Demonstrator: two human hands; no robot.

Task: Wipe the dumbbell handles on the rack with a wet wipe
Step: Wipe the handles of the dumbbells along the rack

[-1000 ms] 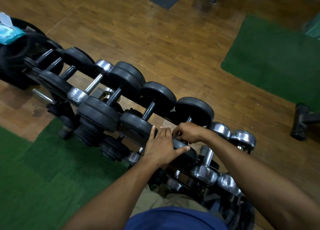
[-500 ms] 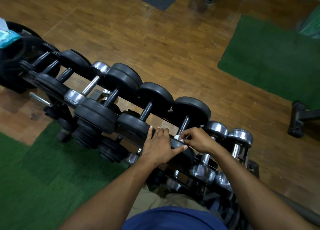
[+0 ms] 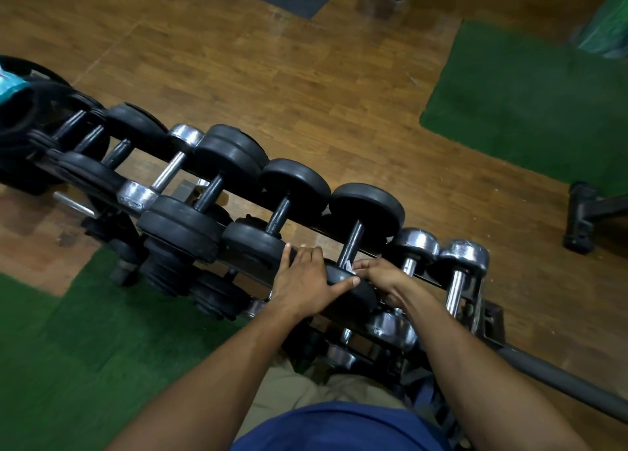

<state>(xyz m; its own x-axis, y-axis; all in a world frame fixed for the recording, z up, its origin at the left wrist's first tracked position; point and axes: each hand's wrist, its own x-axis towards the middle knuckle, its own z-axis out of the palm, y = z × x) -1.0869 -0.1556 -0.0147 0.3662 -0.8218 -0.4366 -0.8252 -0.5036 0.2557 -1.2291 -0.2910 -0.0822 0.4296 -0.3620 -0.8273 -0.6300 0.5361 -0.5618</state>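
A black dumbbell rack (image 3: pixel 489 318) runs diagonally and carries several black and chrome dumbbells. My left hand (image 3: pixel 306 282) lies flat with straight fingers on the near black weight (image 3: pixel 353 289) of one dumbbell. My right hand (image 3: pixel 379 274) pinches a small white wet wipe (image 3: pixel 350 267) at the near end of that dumbbell's dark handle (image 3: pixel 351 241). Only a corner of the wipe shows between my fingers. Two chrome dumbbells (image 3: pixel 457 274) stand just right of my right hand.
A teal wipe packet (image 3: pixel 12 85) lies on black weight plates at the far left. Green mats (image 3: pixel 530 110) cover parts of the wooden floor. A black bench foot (image 3: pixel 581 218) stands at the right, and a grey bar (image 3: pixel 560 379) slants past the rack's right end.
My right hand has slid down the dark handle from near the far weight to its near end, baring more of the handle. My left hand has stayed on the near weight.
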